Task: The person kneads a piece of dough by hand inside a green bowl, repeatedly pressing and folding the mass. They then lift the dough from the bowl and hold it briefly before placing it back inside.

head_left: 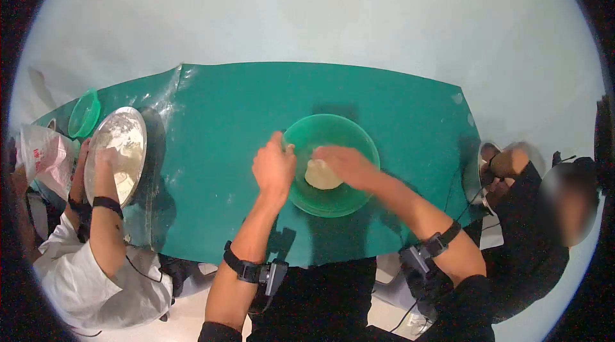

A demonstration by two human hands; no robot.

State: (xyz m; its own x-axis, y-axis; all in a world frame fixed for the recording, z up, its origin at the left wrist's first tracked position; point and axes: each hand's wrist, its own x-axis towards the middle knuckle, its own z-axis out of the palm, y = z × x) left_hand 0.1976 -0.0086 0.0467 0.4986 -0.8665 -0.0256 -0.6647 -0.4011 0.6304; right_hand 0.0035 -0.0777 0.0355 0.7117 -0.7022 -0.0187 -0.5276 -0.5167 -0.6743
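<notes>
A green plastic bowl (343,204) stands on the green table in front of me. Inside it lies a pale, rounded lump of dough (323,176). My left hand (274,166) is closed at the bowl's left rim, with the thumb side against the edge. Reaching in from the right, my right hand (343,164) rests on the upper part of the dough, its fingers partly smeared by motion. Those fingers look stretched over the dough rather than wrapped round it.
At left, a person in a white shirt has a hand in a metal bowl (133,127) of flour. Beyond it stand a small green basin (84,114) and a plastic bag (48,156). A person in black works at another metal bowl (474,169) on the right.
</notes>
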